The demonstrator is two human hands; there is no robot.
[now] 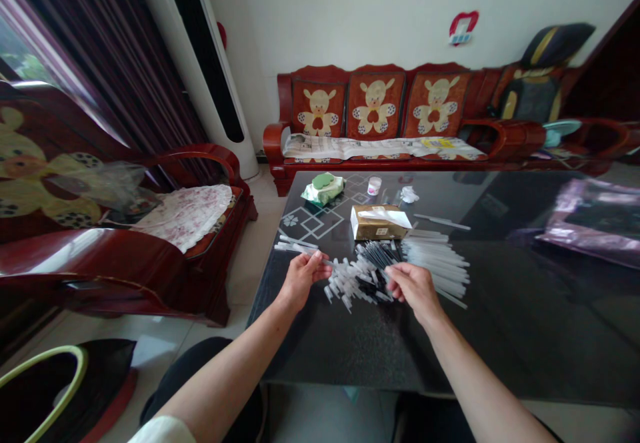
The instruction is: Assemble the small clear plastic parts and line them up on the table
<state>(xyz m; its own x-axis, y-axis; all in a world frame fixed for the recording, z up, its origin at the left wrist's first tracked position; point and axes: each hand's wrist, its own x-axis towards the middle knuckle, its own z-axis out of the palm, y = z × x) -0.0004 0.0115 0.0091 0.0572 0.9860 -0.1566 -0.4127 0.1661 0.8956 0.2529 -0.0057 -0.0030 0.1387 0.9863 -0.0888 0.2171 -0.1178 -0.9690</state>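
My left hand (301, 278) is closed in a pinch on a slim translucent plastic tube (306, 250), left of a loose pile of short whitish plastic pieces (345, 281). Fingers and thumb pressed together, my right hand (413, 287) is at the right side of a bunch of thin black sticks (376, 253); what it grips is too small to make out. Just beyond that hand, many long frosted plastic tubes (437, 264) lie side by side. A few similar tubes (289, 245) rest by the table's left edge.
On the dark glossy table (365, 346) stand a tissue box (380, 231), a green wipes pack (324, 191), a small white tub (374, 186) and crumpled tissue (409, 194). Purple plastic packaging (590, 229) lies right. Wooden seats (220, 289) stand left and a long sofa (375, 113) behind.
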